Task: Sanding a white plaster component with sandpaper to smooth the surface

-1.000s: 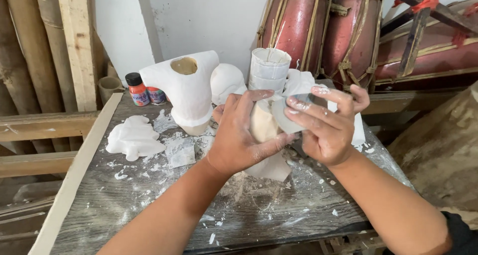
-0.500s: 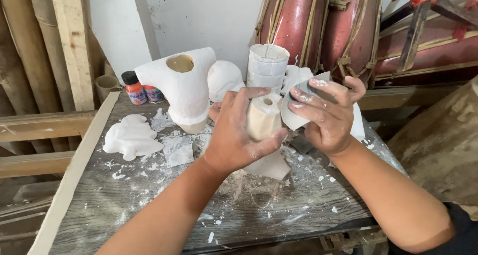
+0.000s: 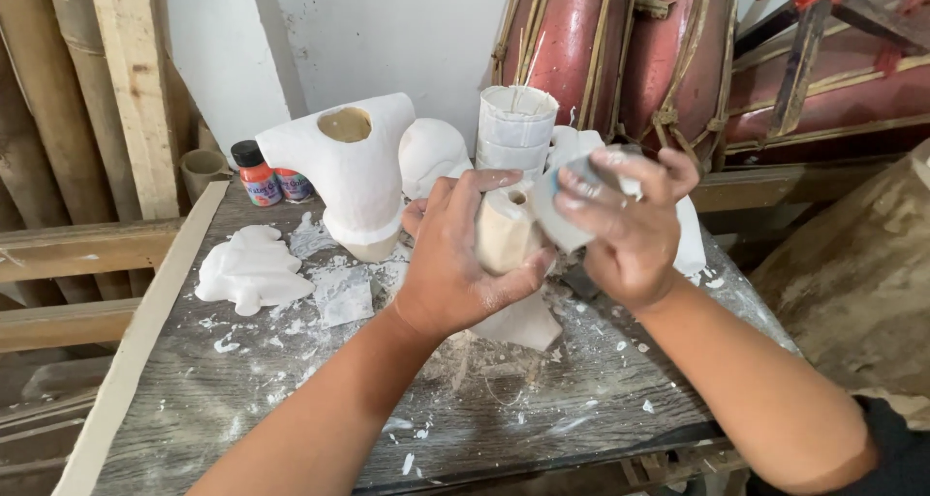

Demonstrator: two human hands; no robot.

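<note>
Worktable room is widest in front of the wrists, where the grey plastic-covered top carries only white crumbs before its near edge drops off; a pale wooden strip runs along its left edge. Above the middle, the left hand has its fingers curled tight around a small tan plaster piece, lifted clear of the surface. Touching it from the right, the right hand pinches a folded whitish sheet between thumb and fingers. Behind stand a white T-shaped mould, a rounded white cast and a taped white cup, close together. Paint bottles sit rear left, a flat white casting left. Red drums block the back
</note>
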